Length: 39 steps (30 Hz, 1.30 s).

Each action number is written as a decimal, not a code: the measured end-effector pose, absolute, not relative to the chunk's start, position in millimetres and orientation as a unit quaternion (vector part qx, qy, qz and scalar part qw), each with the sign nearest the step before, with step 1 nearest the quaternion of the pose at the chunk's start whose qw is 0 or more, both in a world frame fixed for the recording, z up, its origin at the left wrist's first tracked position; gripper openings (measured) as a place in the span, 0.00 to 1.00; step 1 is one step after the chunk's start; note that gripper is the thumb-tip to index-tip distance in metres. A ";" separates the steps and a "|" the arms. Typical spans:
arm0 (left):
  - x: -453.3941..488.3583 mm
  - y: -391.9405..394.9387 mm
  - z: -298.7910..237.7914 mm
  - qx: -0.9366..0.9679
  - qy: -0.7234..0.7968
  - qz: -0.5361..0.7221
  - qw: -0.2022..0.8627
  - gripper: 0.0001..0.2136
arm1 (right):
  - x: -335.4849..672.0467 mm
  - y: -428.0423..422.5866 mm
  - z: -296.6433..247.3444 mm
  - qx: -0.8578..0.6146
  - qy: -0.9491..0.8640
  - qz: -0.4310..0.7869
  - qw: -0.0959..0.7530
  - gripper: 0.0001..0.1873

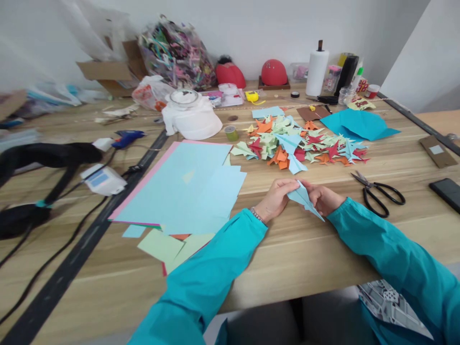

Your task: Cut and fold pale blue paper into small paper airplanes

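Observation:
My left hand (pixel 275 199) and my right hand (pixel 323 199) pinch a folded light-blue paper piece (pixel 304 198) between them, just above the wooden table (pixel 323 249). Both hands are closed on the paper, one at each side. Both arms wear teal sleeves. Beyond the hands lies a heap of folded paper shapes (pixel 298 143) in green, orange, red and blue. Black-handled scissors (pixel 377 191) lie to the right of my right hand.
A stack of light-blue sheets (pixel 187 187) lies at left, with green scraps (pixel 161 244) below it. A teal sheet (pixel 357 123), a paper-towel roll (pixel 316 72), a white bowl-like object (pixel 192 120), a glue gun (pixel 125 138), black cables (pixel 46 158) and a phone (pixel 447 191) surround the area.

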State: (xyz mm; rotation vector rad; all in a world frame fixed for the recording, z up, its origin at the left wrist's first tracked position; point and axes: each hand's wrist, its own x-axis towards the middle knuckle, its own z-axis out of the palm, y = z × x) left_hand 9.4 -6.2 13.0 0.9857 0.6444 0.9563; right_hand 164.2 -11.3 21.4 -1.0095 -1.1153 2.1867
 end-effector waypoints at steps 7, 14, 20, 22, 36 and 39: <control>7.5 -6.3 13.5 0.479 0.257 0.439 0.715 0.08 | 164.1 -10.7 24.0 -0.357 -0.415 0.804 0.234 0.14; 8.6 -6.7 10.0 0.473 0.273 0.422 0.724 0.13 | 164.7 -11.0 20.8 -0.363 -0.408 0.803 0.241 0.18; 9.1 -7.5 12.8 0.459 0.265 0.423 0.735 0.12 | 164.5 -12.0 22.3 -0.350 -0.415 0.804 0.242 0.18; 9.7 -7.4 13.2 0.455 0.269 0.426 0.734 0.11 | 164.3 -11.3 20.9 -0.343 -0.414 0.810 0.235 0.19; 12.4 -7.9 16.9 0.424 0.294 0.445 0.732 0.13 | 163.5 -10.7 19.6 -0.351 -0.398 0.808 0.256 0.34; 13.0 -6.4 16.3 0.394 0.279 0.465 0.742 0.14 | 165.7 -9.8 18.0 -0.286 -0.382 0.838 0.263 0.21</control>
